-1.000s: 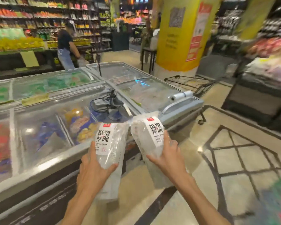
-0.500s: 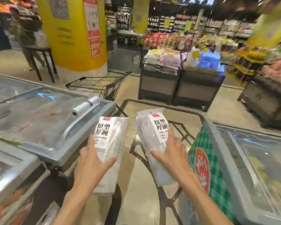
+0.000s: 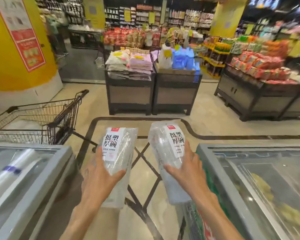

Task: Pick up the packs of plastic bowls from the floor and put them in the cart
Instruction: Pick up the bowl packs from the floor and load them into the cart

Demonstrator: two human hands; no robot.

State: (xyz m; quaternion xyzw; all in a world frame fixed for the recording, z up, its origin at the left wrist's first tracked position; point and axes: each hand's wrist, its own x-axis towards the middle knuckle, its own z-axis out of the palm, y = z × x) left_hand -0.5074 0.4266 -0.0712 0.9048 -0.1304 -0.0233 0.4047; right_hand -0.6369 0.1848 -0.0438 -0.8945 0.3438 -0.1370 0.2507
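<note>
Two packs of plastic bowls are up off the floor, one in each hand, carried side by side at about waist height over the pale polished floor (image 3: 215,122) with its dark inlaid lines. The left pack (image 3: 119,153) is a long, clear, crinkly sleeve, glossy with reflections, with a white paper label printed in bold black characters and a small red tag on top; the left hand (image 3: 98,181) is wrapped round its lower half, thumb pressed across the front. The right pack (image 3: 168,149) is the same sort of thing, rounded at the top where the stacked translucent bowls show through the film, tilted a little to the left; the right hand (image 3: 189,174) clamps it from the side, fingers curled over the label's lower edge.

Ahead and to the left stands the cart (image 3: 47,118), a dark wire-mesh basket with a black handle bar, well apart from both packs. Grey-rimmed chest freezers with sliding glass lids flank the person, the left freezer (image 3: 47,179) and the right freezer (image 3: 232,187). Beyond are a yellow pillar (image 3: 7,54) and dark display bins (image 3: 130,94) heaped with soft packaged goods.
</note>
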